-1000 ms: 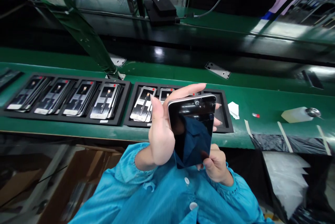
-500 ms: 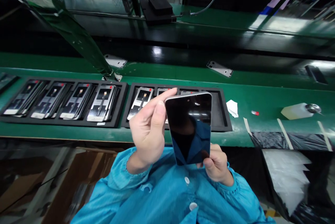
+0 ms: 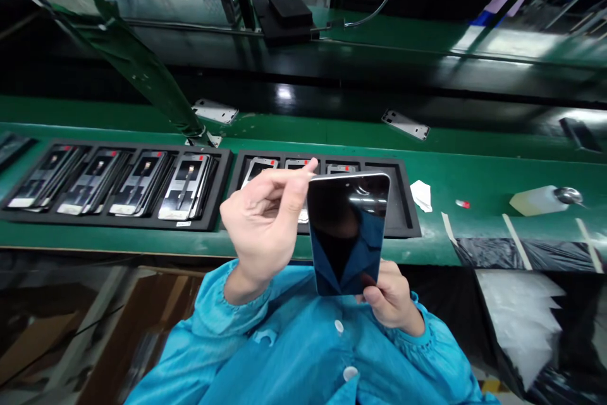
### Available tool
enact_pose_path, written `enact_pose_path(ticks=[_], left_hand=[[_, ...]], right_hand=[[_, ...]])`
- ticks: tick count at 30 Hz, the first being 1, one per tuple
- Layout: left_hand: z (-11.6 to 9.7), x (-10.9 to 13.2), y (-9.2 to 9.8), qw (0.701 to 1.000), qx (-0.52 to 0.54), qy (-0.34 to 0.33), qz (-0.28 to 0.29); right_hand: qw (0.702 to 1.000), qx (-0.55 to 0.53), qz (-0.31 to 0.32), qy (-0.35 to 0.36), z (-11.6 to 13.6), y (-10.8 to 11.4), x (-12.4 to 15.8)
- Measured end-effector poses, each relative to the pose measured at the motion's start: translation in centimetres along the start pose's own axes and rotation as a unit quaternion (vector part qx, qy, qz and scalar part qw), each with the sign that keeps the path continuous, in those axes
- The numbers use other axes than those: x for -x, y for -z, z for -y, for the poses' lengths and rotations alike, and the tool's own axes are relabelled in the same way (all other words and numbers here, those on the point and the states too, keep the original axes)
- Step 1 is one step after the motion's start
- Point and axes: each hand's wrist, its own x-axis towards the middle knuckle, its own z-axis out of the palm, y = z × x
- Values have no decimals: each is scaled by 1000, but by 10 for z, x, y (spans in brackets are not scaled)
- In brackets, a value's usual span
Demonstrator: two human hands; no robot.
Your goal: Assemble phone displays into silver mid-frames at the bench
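I hold a phone screen panel (image 3: pixel 348 231) upright in front of my chest, its glossy black face turned to me. My right hand (image 3: pixel 386 297) grips its bottom edge from below. My left hand (image 3: pixel 263 225) is curled, fingertips pinched at the panel's upper left corner. Behind the panel lies a black tray (image 3: pixel 403 203) with several screen parts in its left slots. A second black tray (image 3: pixel 215 187) to the left is full of stacked screen parts.
The green bench (image 3: pixel 474 184) carries a white wipe (image 3: pixel 421 195), a small red bit (image 3: pixel 462 204) and a plastic bottle (image 3: pixel 540 199) at right. Two metal frames (image 3: pixel 405 124) lie on the dark conveyor behind. Cardboard boxes (image 3: pixel 142 316) sit below left.
My left hand has left the panel's back, where it lay open, and curled into a pinch at the upper left corner. The panel stays upright in my right hand.
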Motion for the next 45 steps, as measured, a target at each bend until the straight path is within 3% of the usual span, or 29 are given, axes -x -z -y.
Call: enact_pose_path(ticks=[3,10,16,22,25,28,31,33,39,45], left_hand=[[6,1,-1,999,45,-2,-20],[10,11,-3,984,168,54,28],[18,13,-6,975,193,69,83],[24,7,-2,961,201,57,182],[24,6,1,963,165,91,195],[21,12,0,935,223,171,216],[16,19,-7,881,354,250,189],[14,19,-13,861,398,277,157],[24,-3,-30,900,336,273,52],[40,-13,-44,923,282,262,-5]], right_hand=[[1000,-20,-6,-5,0,-3,0],[999,-29,14,-31,-2,-4,6],[999,-14,21,-35,-2,-4,9],[999,22,22,-38,-3,-4,11],[999,31,28,-21,-9,-3,14],[998,27,42,-23,-16,0,14],[998,25,41,-44,-20,1,9],[998,22,23,-63,-22,-2,2],[980,-68,40,-183,-38,-14,-24],[945,-176,29,-274,-54,-24,-36]])
